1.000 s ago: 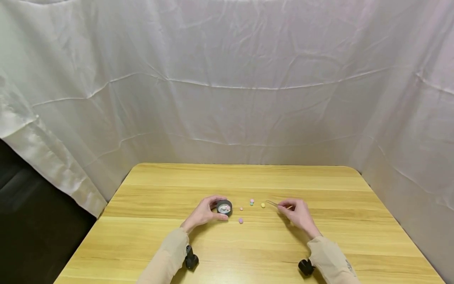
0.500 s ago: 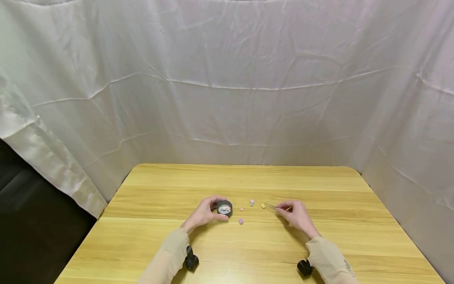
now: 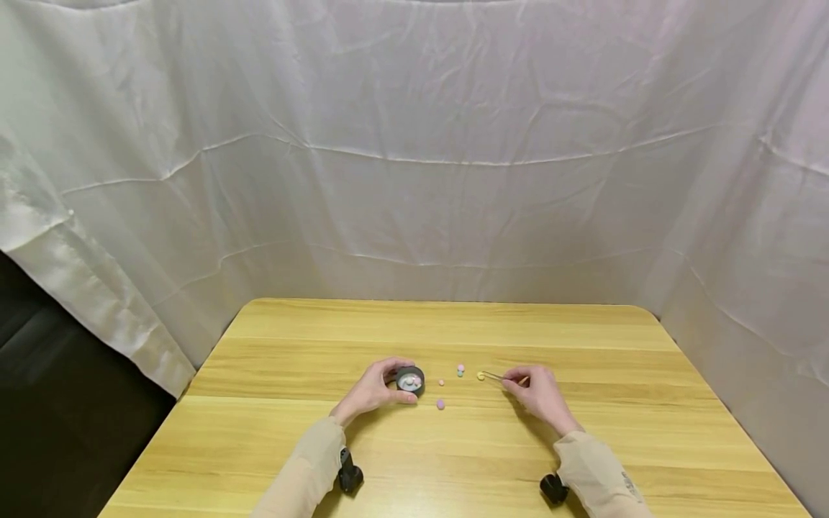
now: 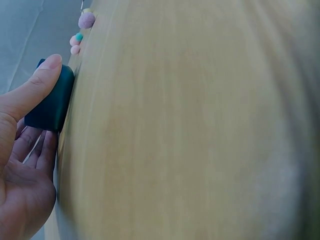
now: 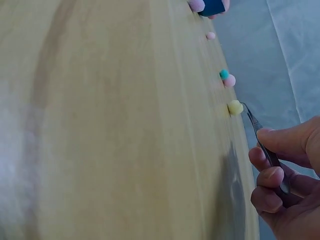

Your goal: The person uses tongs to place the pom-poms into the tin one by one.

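My left hand (image 3: 376, 385) grips a small dark round container (image 3: 421, 389) by its sides, thumb at the near side; a few pale pompoms (image 3: 414, 379) lie inside it. My right hand (image 3: 539, 393) pinches metal tweezers (image 5: 256, 121), their bent tips at a yellow pompom (image 5: 235, 107) on the table. Whether the tips have closed on the pompom I cannot tell. Between the hands lie a purple pompom (image 3: 440, 404), a small pink pompom (image 3: 442, 383), and a teal pompom (image 3: 460, 374) touching another pink pompom (image 3: 461, 367).
The wood-grain table (image 3: 414, 460) carries all of this. A pale curtain (image 3: 414, 201) hangs behind it and along both sides. Black wrist cameras (image 3: 350, 475) are strapped to both forearms. Something dark stands at the far left.
My right hand has shifted slightly left, bringing the tweezer tips from beside the yellow pompom onto it. The left hand and the container have stayed put.
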Motion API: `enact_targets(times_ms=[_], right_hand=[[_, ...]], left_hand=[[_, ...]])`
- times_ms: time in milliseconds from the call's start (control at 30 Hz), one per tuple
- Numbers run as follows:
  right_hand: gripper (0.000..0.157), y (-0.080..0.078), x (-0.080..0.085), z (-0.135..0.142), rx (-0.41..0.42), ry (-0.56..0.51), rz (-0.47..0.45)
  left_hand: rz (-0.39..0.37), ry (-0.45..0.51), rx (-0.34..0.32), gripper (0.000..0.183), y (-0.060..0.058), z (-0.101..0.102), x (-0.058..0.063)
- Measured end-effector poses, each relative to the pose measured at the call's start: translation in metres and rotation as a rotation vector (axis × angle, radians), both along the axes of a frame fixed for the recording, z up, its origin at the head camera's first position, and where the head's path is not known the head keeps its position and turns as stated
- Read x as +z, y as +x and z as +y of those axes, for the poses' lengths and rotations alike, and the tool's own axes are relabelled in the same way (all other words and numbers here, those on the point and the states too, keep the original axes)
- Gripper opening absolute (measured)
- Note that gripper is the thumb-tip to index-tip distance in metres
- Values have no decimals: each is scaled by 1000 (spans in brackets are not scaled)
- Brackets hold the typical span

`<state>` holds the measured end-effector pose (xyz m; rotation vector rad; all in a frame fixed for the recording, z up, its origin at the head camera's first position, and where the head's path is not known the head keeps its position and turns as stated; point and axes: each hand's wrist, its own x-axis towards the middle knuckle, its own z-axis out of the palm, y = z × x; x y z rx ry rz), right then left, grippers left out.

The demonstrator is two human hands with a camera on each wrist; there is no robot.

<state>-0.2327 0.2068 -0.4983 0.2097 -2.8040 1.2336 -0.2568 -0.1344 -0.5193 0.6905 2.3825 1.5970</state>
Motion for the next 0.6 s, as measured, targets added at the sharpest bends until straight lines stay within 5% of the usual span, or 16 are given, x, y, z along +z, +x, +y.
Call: enact_targets(times_ms=[600], right_hand=[[5,-1,0,-5,-18,44,38]], left_hand=[[-4,-4,1,61,1,0,1]])
